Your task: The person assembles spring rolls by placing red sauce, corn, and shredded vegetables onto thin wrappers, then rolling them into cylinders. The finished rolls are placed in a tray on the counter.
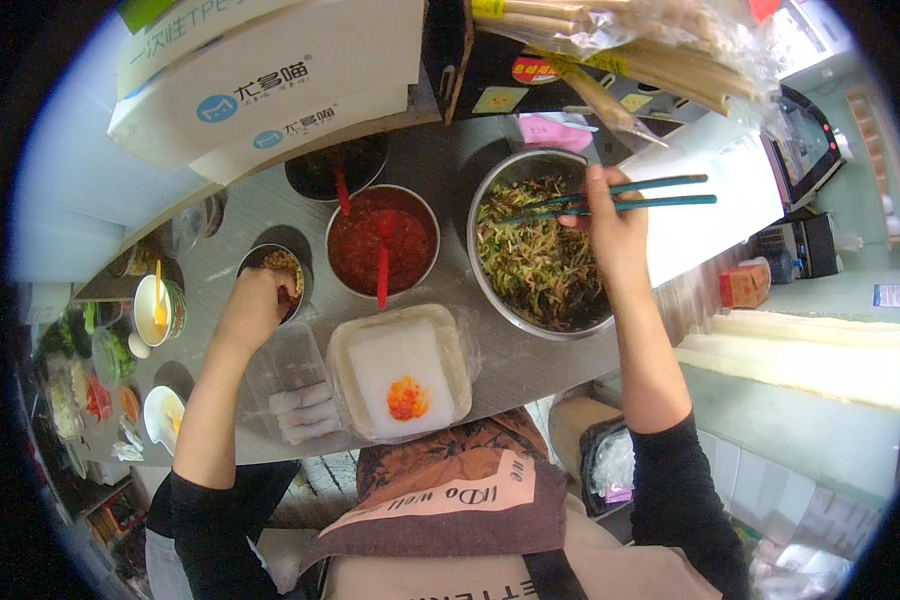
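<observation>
My right hand (610, 215) is closed around a pair of dark green chopsticks (670, 190). Their tips reach into a wide steel bowl (477, 200) of shredded greenish-brown vegetables (530, 240). At a small dark bowl of yellow, nut-like bits (283, 262), my left hand (262, 295) dips in with curled fingers; what they pinch is hidden. Directly before me, a dab of red-orange sauce (407, 398) sits on a white square sheet (385, 350) in a plastic-lined tray (460, 355). Left of it, a clear box (282, 360) holds several white rolls (305, 412).
A steel bowl of red sauce (355, 250) with a red spoon (383, 265) stands mid-table, a dark pot (300, 180) behind it. White boxes (270, 90) and bagged wooden sticks (660, 75) line the back. Cups (152, 310) and vegetables (115, 350) sit at left.
</observation>
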`<action>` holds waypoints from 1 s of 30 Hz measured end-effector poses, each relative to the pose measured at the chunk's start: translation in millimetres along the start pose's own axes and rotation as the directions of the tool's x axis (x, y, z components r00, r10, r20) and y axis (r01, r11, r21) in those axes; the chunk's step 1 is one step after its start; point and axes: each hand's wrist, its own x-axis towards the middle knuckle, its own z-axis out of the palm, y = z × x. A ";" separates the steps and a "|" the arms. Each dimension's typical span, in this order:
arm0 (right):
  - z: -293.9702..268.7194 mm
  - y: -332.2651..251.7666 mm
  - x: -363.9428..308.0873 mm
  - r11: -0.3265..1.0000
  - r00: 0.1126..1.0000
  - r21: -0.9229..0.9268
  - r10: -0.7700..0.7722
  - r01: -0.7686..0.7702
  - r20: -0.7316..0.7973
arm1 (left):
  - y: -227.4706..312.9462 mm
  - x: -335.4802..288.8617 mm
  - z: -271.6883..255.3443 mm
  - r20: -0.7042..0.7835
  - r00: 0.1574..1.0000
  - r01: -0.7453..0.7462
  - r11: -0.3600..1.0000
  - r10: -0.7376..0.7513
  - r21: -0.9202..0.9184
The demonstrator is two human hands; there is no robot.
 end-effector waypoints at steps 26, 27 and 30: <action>-68.3 -78.8 -29.5 0.931 0.981 0.311 -0.166 0.190 -0.103 | -6.3 -3.6 10.6 -0.212 0.977 0.006 0.995 0.016 0.103; -69.4 -81.4 -33.5 0.927 0.981 0.320 -0.178 0.193 -0.076 | -6.4 -4.2 10.7 -0.234 0.972 -0.010 0.994 0.036 0.109; -66.4 -76.9 -40.4 0.930 0.969 0.273 -0.240 0.247 -0.060 | -7.2 -3.0 12.9 -0.281 0.959 -0.016 0.996 0.039 0.082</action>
